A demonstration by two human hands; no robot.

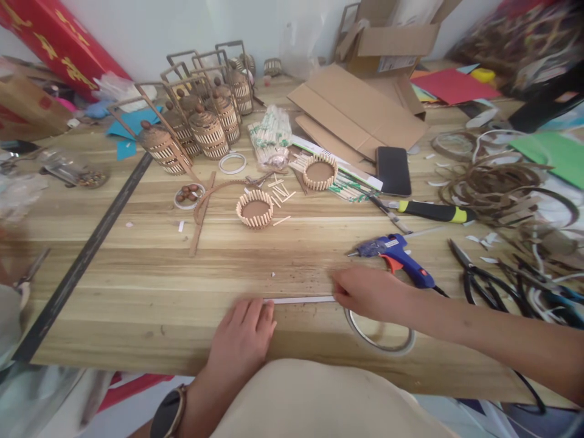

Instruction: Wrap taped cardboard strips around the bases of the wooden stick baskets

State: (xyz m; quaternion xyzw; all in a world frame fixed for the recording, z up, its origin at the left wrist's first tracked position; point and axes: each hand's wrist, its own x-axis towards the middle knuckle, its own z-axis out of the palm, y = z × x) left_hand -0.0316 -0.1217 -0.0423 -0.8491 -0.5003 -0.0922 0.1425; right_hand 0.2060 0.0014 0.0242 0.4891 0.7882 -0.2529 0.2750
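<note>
A narrow white strip of tape (303, 300) lies taut along the wooden table between my two hands. My left hand (241, 333) presses its left end down with closed fingers held close together. At the other end, my right hand (365, 293) is closed around the tape, its fingertips partly hidden and slightly blurred. Directly below that hand lies a tape roll (413, 342), its upper edge covered by the hand. A blue hot glue gun (408, 258) with an orange trigger rests just beyond my right hand.
Round stick-walled baskets (255, 213) and loose sticks sit mid-table. Several lidded bamboo lanterns (210, 135) stand at the back left. A phone (393, 170), a yellow-black cutter (433, 212), scissors (483, 283) and coiled strips (493, 170) lie right. Cardboard (360, 115) lies behind.
</note>
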